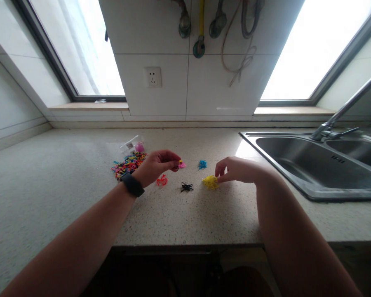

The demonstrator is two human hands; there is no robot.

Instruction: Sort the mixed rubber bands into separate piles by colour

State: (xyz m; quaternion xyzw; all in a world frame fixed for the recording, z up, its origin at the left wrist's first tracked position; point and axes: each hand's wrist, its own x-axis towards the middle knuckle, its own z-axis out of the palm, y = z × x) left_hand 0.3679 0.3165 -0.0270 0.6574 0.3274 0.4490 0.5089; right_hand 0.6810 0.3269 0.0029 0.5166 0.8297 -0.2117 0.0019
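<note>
My left hand (pixel 157 166), with a dark band on its wrist, is closed in a pinch. A bit of yellow rubber band (pixel 180 161) shows at its fingertips, next to some pink rubber bands (pixel 182 165); whether the pink ones are held or lie behind is unclear. My right hand (pixel 233 169) has thumb and finger closed at the edge of a pile of yellow rubber bands (pixel 210 182). Between the hands lie small piles of black rubber bands (pixel 187 187) and blue rubber bands (pixel 202 164). Red rubber bands (pixel 162 180) lie below my left hand.
A large heap of mixed-colour rubber bands (pixel 128 164) lies left of my left hand, partly covered by it. Behind it is a clear plastic bag (pixel 131 143) with something pink. A steel sink (pixel 297 194) with a faucet (pixel 343 109) is set into the speckled counter (pixel 173 222) at right.
</note>
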